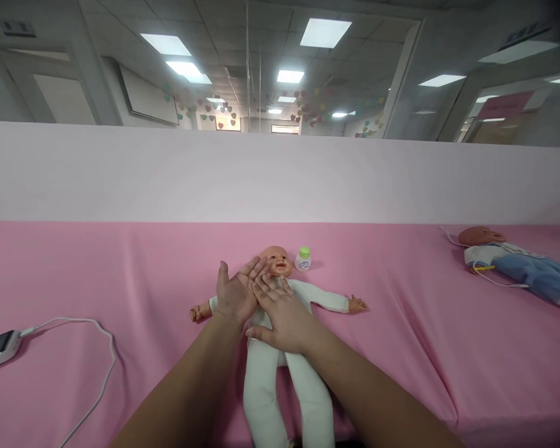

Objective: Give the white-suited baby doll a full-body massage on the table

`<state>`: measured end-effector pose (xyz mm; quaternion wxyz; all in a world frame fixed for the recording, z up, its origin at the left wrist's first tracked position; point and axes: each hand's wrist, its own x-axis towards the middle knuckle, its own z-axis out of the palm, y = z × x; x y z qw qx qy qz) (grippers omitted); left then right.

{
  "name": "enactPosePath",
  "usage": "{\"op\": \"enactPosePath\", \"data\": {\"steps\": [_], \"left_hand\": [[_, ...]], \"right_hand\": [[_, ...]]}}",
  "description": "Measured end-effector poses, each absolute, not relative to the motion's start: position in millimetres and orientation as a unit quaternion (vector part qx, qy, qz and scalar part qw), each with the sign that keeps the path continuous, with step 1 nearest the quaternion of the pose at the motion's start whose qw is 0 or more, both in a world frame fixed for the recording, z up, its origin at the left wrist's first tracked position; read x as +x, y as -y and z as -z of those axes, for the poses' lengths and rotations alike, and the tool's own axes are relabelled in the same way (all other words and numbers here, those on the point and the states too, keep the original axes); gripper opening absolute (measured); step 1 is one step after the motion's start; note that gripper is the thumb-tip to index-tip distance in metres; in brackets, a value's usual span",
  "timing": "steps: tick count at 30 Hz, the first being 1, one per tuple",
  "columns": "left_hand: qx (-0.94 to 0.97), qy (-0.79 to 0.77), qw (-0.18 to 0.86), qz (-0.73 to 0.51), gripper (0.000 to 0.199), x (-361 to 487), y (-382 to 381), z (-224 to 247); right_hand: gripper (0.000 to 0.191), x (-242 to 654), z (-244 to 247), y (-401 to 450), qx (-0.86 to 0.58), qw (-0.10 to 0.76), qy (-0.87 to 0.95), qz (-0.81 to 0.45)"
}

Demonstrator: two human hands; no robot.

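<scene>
A baby doll (264, 382) with a white cloth body lies face up in front of me, its head toward the wall and its arms spread wide. Above its chest, my left hand (239, 292) is palm up with the fingers stretched out and the thumb apart. My right hand (284, 314) is palm down over the doll's torso, fingers extended, their tips meeting or overlapping the left fingers. Neither hand grips anything. Beside the doll's head stands a small white bottle (303, 261) with a green cap. Both hands hide much of the doll's chest.
Pink cloth (144, 267) covers the table. At the left lies a white device (0, 350) with a dark screen and a white cable (107, 348). On the right is a second doll (532, 267) in blue clothes with thin tubing. A white partition (280, 177) with glass above borders the far edge.
</scene>
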<state>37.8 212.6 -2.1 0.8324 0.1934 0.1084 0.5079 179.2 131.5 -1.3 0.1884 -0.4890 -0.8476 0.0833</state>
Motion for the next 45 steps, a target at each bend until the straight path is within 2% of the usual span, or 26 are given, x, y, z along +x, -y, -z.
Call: {"op": "enactPosePath", "data": {"steps": [6, 17, 22, 27, 36, 41, 45], "left_hand": [[0.204, -0.132, 0.805, -0.541, 0.095, 26, -227, 4], [0.225, -0.113, 0.83, -0.498, 0.093, 38, -210, -1], [0.226, -0.151, 0.84, -0.471, 0.09, 56, -188, -8], [0.233, -0.159, 0.84, -0.464, 0.095, 59, -184, -10], [0.23, -0.151, 0.793, -0.543, 0.097, 27, -216, -11], [0.235, -0.138, 0.789, -0.55, 0.096, 26, -218, -8], [0.248, -0.125, 0.809, -0.518, 0.091, 38, -204, -6]], "right_hand": [[0.102, 177, -1, -125, -0.435, 0.18, 0.876, -0.103], [0.122, 173, 3, -125, -0.368, 0.206, 0.902, -0.087], [0.11, 175, 4, -128, -0.435, 0.228, 0.87, -0.047], [0.102, 178, 6, -132, -0.477, 0.211, 0.852, -0.029], [0.116, 173, 2, -124, -0.445, 0.176, 0.875, -0.08], [0.112, 167, 0, -115, -0.38, 0.2, 0.896, -0.111], [0.122, 165, 0, -112, -0.374, 0.218, 0.892, -0.126]]}}
